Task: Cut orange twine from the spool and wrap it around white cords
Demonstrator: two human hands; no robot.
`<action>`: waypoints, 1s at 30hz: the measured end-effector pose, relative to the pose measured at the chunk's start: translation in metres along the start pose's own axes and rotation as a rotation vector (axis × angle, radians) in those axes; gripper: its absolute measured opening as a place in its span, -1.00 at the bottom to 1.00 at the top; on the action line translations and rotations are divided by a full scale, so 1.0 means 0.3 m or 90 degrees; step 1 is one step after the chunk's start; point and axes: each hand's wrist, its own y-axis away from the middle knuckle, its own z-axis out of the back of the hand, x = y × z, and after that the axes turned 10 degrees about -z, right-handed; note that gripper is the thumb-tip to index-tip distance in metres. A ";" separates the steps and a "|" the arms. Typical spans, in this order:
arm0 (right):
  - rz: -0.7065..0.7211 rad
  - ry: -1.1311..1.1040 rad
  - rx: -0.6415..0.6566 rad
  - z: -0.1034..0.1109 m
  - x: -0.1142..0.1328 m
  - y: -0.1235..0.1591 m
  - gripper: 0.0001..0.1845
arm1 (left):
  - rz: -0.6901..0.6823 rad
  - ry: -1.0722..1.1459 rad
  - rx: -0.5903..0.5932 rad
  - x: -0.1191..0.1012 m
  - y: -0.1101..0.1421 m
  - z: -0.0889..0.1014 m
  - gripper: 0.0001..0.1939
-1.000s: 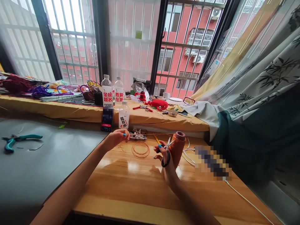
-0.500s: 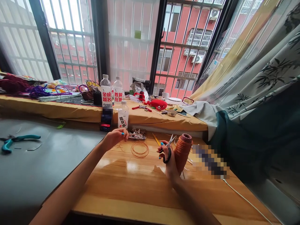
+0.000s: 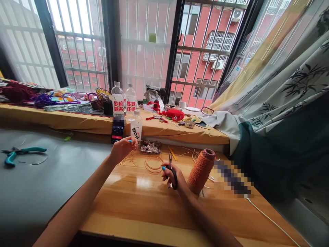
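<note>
In front of the bottles my left hand (image 3: 123,149) is raised with fingers pinched together. Loose orange thread (image 3: 130,158) trails just below it and seems to run into the pinch, though the fingertips hide the exact grip. My right hand (image 3: 174,176) holds black-handled scissors (image 3: 170,163), blades upward and nearly together. Between the hands, a coil of orange thread (image 3: 153,164) lies flat on the wooden table (image 3: 144,209). A cone of orange thread (image 3: 202,171) stands tilted to the right of my right hand.
A clear tray of small parts (image 3: 150,147) and a yellow stick (image 3: 172,153) lie behind the coil. A water bottle (image 3: 136,126) and a phone (image 3: 117,132) stand by the ledge. Teal-handled pliers (image 3: 23,152) lie on the grey surface at left.
My right hand has moved left with the scissors, away from the thread cone, and their blades have come closer together. My left hand has risen slightly leftward.
</note>
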 end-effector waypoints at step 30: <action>0.077 -0.050 -0.040 0.054 0.083 0.028 -0.67 | -0.073 0.067 -0.021 -0.023 0.000 0.003 -0.87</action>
